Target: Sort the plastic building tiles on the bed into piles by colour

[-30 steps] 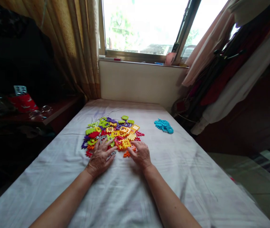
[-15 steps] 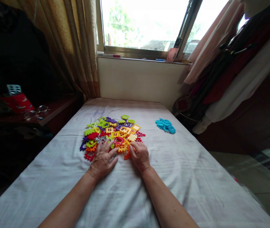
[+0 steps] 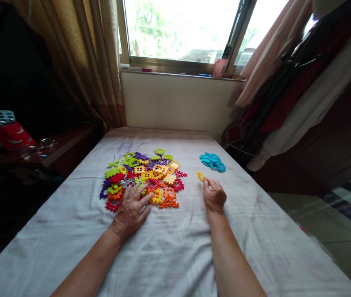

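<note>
Right hand (image 3: 215,196) has moved off the pile (image 3: 147,175), pinching 1 yellow piece (image 3: 200,177); left hand (image 3: 130,209), spread loosely, touches the pile

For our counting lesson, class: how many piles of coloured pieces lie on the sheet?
2. The mixed-colour pile is left of centre, with the left hand on its near edge; the blue pile is farther right, beyond the right hand, which holds a yellow piece. No other pile shows.

Beyond the grip, a bright, daylit window (image 3: 178,31) tops a pale wall (image 3: 175,99) — a gold curtain (image 3: 79,62) hangs farther left. Right of the grip, tiled floor (image 3: 308,218); well left, a dark reddish tabletop (image 3: 73,140).
</note>
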Available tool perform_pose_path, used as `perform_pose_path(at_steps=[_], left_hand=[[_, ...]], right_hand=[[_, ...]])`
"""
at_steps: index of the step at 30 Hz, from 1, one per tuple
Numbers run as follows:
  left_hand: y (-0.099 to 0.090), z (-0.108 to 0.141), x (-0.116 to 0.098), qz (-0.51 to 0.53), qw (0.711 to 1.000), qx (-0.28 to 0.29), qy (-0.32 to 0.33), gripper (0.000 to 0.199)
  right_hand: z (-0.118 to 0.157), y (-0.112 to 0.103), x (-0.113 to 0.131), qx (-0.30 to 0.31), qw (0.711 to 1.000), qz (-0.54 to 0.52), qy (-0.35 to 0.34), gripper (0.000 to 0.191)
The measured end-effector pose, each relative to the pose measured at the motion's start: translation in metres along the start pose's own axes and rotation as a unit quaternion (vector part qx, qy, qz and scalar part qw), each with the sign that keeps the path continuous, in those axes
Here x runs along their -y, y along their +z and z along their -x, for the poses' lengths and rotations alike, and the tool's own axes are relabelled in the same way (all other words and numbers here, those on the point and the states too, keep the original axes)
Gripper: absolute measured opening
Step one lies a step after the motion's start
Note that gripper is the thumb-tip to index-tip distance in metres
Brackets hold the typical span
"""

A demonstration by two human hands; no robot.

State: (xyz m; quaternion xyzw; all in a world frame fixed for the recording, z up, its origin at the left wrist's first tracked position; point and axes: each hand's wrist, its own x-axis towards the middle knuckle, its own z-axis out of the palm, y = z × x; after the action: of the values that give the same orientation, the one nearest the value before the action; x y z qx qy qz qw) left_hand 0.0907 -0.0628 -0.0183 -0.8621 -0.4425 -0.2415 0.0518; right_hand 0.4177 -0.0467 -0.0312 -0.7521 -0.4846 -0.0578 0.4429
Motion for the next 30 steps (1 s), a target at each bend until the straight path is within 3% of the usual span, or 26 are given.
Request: perform_pose_path(at_steps=[5,17,22,26,30], left_hand=[[0.003,0.001,0.002,0.005,1.0,0.0,0.0,0.037],[0.002,0.002,0.002,0.001,1.0,-0.005,0.001,0.035],[0.004,0.002,0.003,-0.002,1.0,-0.02,0.004,0.035],[0.006,0.003,0.005,-0.001,1.0,-0.024,-0.005,0.036],[0.006,0.003,0.005,0.006,1.0,-0.012,-0.014,0.034]], right_hand=[[0.015,0.007,0.005,0.102,0.992,0.031,-0.063,0.024],[0.013,-0.006,-0.012,0.126,0.991,-0.025,-0.045,0.031],[0.018,-0.011,0.026,0.13,0.984,-0.04,-0.113,0.026],[0.041,-0.006,0.077,0.222,0.943,-0.087,-0.234,0.016],[0.065,0.003,0.104,0.282,0.908,-0.08,-0.299,0.03]])
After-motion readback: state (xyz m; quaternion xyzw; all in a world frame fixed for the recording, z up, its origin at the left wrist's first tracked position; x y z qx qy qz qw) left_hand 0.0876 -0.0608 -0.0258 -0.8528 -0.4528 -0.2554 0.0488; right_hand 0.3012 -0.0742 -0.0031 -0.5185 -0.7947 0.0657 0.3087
